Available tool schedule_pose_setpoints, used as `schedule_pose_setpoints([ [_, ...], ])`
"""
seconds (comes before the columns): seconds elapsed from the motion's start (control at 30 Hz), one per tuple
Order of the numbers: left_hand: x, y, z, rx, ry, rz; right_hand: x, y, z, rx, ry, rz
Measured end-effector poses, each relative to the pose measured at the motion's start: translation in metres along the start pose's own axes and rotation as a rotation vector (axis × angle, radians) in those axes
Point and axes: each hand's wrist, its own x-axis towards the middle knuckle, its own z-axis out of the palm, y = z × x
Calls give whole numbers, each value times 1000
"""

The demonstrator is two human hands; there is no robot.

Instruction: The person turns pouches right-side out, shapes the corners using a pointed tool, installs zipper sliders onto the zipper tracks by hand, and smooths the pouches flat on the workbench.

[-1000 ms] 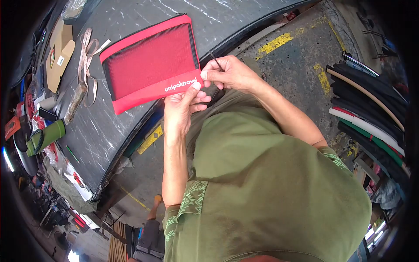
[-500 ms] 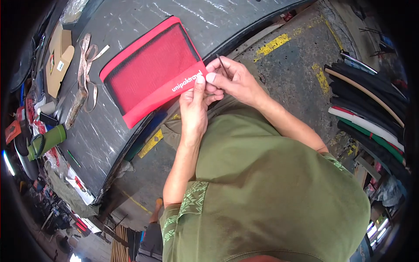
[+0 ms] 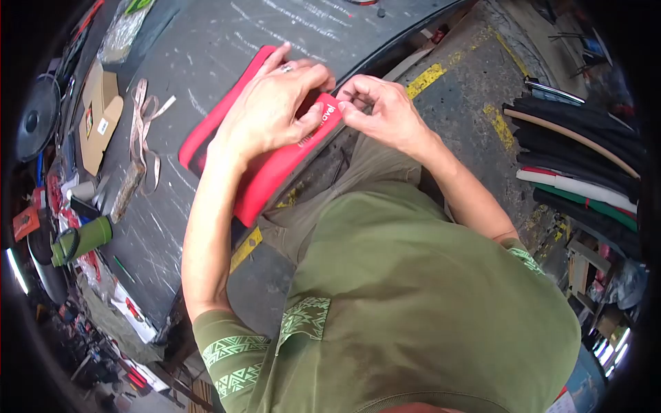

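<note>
A red pouch with a dark mesh panel and white lettering lies at the near edge of the worktable. Across its mesh side reaches my left hand, thumb near the lettering and fingers bent over the far part, gripping the pouch; the palm hides most of the mesh. At the pouch's right corner, my right hand is closed, with thumb and finger pinching that corner. A thin dark piece shows among the right fingers, too small to name.
On the dark worktable lie a tape measure, a cut cardboard piece and a worn, oblong block. A green roll is at the left. Stacked fabric rolls stand at the right.
My left hand has moved from the pouch's lower right corner up over its mesh side. The pouch has shifted slightly right and towards me, while my right hand stays at its corner.
</note>
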Motion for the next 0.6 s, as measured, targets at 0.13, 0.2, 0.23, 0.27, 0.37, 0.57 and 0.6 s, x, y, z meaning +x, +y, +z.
schedule_pose_setpoints([
  [0.13,7,37,-41,48,-127,-50,-7,-27,0,325,194,-14],
  [0.2,-2,54,-53,103,-133,-87,-10,-50,-5,343,173,16],
  [0.23,-7,60,-57,26,-62,-141,-12,-62,-9,362,148,58],
  [0.27,-13,65,-59,-53,11,-194,-13,-71,-10,380,121,101],
  [0.37,-28,79,-66,-157,129,-244,-19,-82,-15,396,69,62],
  [0.57,-47,89,-65,-269,209,-213,-22,-76,-20,266,53,-365],
  [0.6,-48,88,-70,-267,217,-215,-18,-77,-19,238,52,-415],
])
